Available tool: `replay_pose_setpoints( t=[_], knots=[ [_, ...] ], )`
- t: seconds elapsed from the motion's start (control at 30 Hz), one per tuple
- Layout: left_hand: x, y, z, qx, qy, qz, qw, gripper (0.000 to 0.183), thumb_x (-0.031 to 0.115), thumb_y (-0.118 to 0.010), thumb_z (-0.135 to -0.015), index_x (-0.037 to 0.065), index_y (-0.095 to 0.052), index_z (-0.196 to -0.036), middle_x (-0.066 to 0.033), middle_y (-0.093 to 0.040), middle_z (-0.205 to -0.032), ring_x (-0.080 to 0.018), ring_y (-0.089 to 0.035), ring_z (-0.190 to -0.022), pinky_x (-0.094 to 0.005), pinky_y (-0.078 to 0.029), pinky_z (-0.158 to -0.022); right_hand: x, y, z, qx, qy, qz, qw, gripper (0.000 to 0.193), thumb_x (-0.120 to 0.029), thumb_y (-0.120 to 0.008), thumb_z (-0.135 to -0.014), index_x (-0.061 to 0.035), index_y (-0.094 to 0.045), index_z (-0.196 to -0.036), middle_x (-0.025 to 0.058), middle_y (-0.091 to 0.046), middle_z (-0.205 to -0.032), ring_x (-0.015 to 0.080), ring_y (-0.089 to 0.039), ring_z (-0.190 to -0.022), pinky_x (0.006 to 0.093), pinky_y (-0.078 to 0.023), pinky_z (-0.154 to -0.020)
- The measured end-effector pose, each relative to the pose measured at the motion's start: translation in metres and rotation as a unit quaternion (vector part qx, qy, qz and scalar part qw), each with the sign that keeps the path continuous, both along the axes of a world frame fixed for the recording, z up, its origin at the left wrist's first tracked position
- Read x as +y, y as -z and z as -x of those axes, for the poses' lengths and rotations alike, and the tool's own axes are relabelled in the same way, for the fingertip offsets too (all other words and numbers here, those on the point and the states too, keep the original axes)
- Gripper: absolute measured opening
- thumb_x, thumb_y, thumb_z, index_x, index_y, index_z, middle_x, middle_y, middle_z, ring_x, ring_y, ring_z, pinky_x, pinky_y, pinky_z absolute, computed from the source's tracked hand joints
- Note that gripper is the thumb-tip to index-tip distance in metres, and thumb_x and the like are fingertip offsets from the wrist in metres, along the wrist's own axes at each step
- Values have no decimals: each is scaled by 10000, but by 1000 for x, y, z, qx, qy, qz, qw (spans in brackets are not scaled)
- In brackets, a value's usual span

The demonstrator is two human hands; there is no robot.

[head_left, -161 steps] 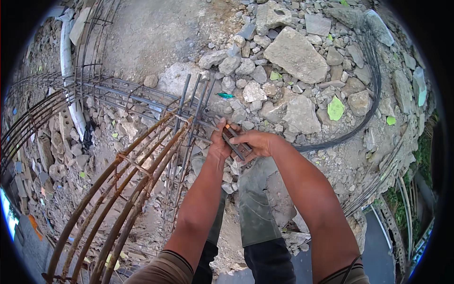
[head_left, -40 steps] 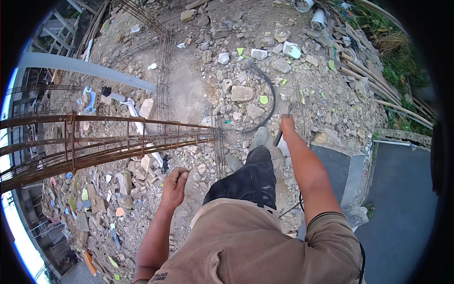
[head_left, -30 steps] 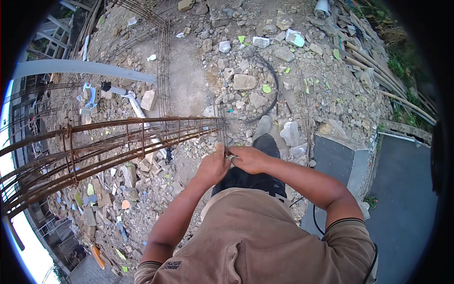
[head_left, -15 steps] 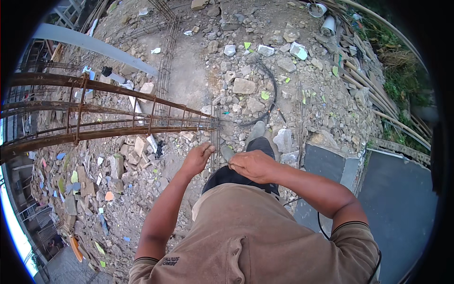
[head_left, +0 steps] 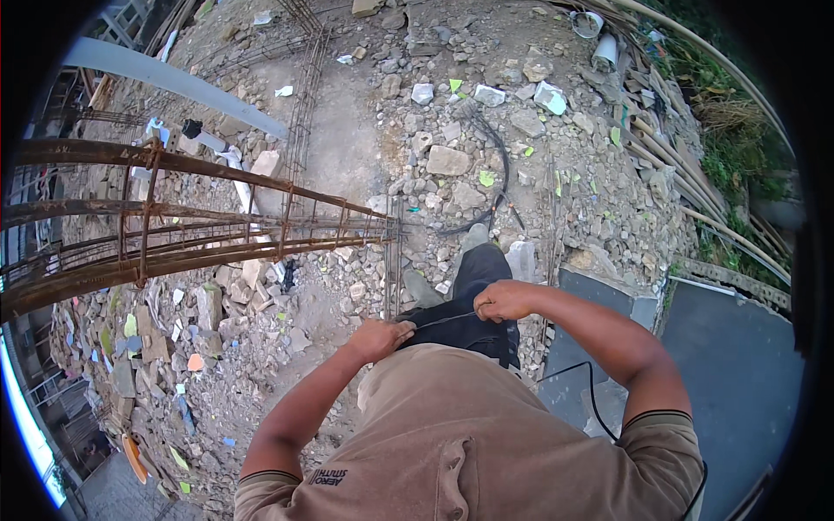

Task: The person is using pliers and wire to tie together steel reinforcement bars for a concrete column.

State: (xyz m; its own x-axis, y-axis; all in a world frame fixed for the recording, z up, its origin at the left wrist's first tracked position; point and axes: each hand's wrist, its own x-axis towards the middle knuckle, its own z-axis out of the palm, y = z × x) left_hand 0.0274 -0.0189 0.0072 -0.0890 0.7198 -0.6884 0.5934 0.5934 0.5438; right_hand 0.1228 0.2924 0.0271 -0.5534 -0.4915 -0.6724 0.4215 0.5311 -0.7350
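A thin wire (head_left: 445, 321) stretches between my two hands, in front of my waist and over my dark trousers (head_left: 473, 317). Its left end is pinched in my left hand (head_left: 380, 339), fingers closed. Higher and to the right, my right hand (head_left: 506, 300) is closed round the other end. Just beyond my left hand, a narrow steel bar cage (head_left: 393, 260) lies along the ground beside my foot. A rusty rebar column cage (head_left: 278, 217) rises toward the left from where that one ends.
Broken stones and rubble (head_left: 447, 161) cover the ground. A black cable (head_left: 504, 174) lies curled ahead. A pale pipe (head_left: 174, 82) crosses the upper left. Grey slabs (head_left: 730, 365) are at the right, with bamboo poles (head_left: 682, 165) beyond them.
My hands have moved apart and the wire now shows taut between them. The left hand came nearer my body; the right went rightward. My left foot and leg shifted slightly.
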Motion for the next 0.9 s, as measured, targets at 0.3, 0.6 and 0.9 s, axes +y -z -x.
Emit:
replay_pose_setpoints(
  t=[0.3, 0.6, 0.9],
  knots=[
    [79, 64, 14, -80, -310, -54, 946, 344, 322, -528, -977, 68, -641, -1179, -174, -683, -1055, -358, -643, -1009, -408, -503, -885, 24, 108, 55, 100, 9, -32, 994, 270, -282, -493, -878, -53, -635, -886, 216, -645, -864, 432, -613, -845, 517, -468, -756],
    [142, 286, 11, -149, -463, -34, 873, 238, 193, -557, -976, 37, -661, -1123, -90, -645, -850, -162, -590, -741, -323, -479, -713, 70, 324, 106, -34, -87, -23, 995, 310, -303, -505, -856, -77, -695, -951, 182, -685, -1030, 383, -634, -976, 482, -490, -830],
    [147, 611, -29, -272, -854, -6, 444, 204, 105, -540, -966, 95, -563, -1168, 24, -506, -738, -62, -465, -588, -237, -353, -490, 16, 668, 104, 147, 146, -154, 966, 317, -268, -520, -902, -81, -655, -1119, 169, -660, -1147, 366, -624, -1055, 491, -489, -885]
  ],
)
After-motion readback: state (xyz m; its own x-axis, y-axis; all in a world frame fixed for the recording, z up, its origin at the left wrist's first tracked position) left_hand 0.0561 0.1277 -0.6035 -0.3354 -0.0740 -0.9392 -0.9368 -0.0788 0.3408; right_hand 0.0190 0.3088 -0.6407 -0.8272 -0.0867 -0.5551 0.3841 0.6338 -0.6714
